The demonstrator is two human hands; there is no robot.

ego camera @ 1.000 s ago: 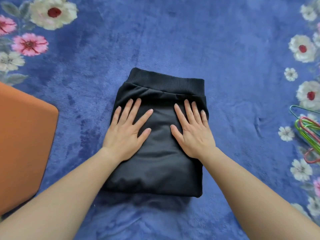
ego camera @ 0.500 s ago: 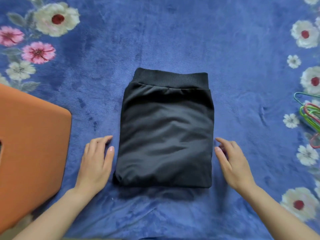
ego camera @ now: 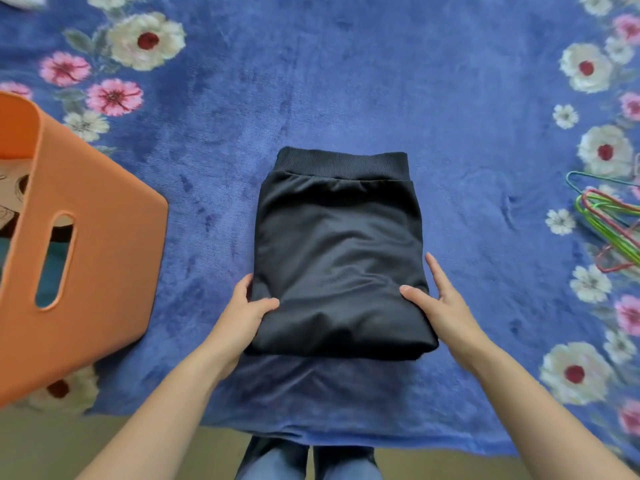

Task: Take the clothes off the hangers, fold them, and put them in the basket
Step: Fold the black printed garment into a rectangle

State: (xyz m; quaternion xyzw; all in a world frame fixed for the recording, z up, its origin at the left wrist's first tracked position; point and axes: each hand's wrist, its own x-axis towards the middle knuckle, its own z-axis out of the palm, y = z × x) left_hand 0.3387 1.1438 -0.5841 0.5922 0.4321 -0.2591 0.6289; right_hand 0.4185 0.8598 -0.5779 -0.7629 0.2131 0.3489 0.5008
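Half a second ago your hands lay on the blue blanket on either side of the folded black garment; now both have closed in on its near corners. Your left hand grips the near left corner, thumb on top and fingers tucked under the edge. Your right hand pinches the near right corner with its thumb on top, while the fingers you can see run straight along the side. The garment lies mid-blanket, its ribbed waistband at the far end, and its near edge looks slightly raised. The orange basket stands well apart to your left, already holding some clothes, and the hangers lie off to the right. The likely trouble is the fold. With the hold only at the near end, the far half could sag or drag as you lift, and the layers could slide open. Your right-hand hold looks the shallower one, so that corner may slip first. Swinging across low could also catch the bundle on the basket's rim and undo it.
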